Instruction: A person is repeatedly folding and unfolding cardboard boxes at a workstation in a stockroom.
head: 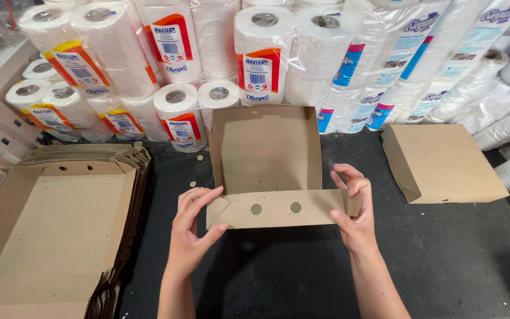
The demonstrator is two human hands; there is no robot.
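Along the back of the dark bench, clear-wrapped paper roll packs stand stacked, those at left bearing orange-and-yellow labels, those at right blue-and-pink. The brown cardboard box sits at bench centre, half folded, lid upright, its long front flap with two round holes running left to right. The left hand pinches the flap's left corner; the right hand clasps the right corner.

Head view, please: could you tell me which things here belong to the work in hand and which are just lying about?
In hand:
- half-folded cardboard box
- left hand and right hand, each pinching a front corner

Lying about:
- stack of flat box blanks
- closed box
- wrapped paper rolls
- dark table
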